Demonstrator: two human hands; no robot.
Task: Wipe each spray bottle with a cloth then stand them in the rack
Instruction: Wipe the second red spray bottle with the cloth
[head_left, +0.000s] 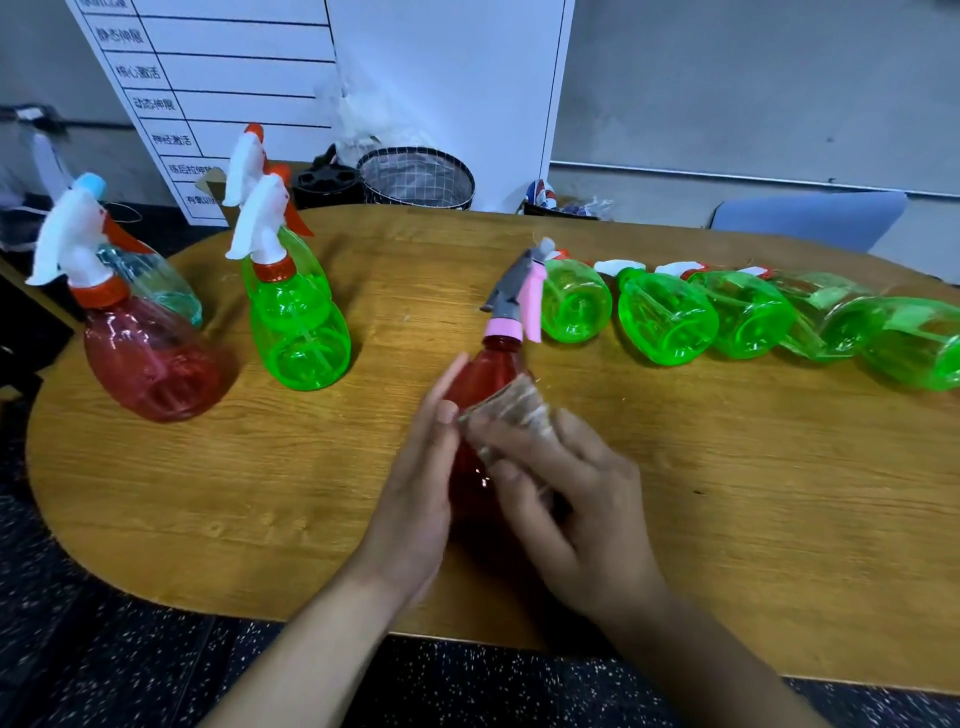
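Holding the red spray bottle (485, 384) upright over the table (675, 519), left hand (415, 499) cupped round its side and right hand (576, 499) pinching the cloth (511, 410) against it, I could let it slip (smooth plastic) and topple the green bottles (667, 319) lying just beyond.

Upright at the left: four spray bottles (150, 358), perhaps. Lying at the right: five green bottles (667, 325). One red bottle (485, 379) at centre.

Behind the wooden table (727, 467) stand a white chart board (322, 78), a wire-mesh basket (415, 179) and perhaps a blue chair (805, 218).
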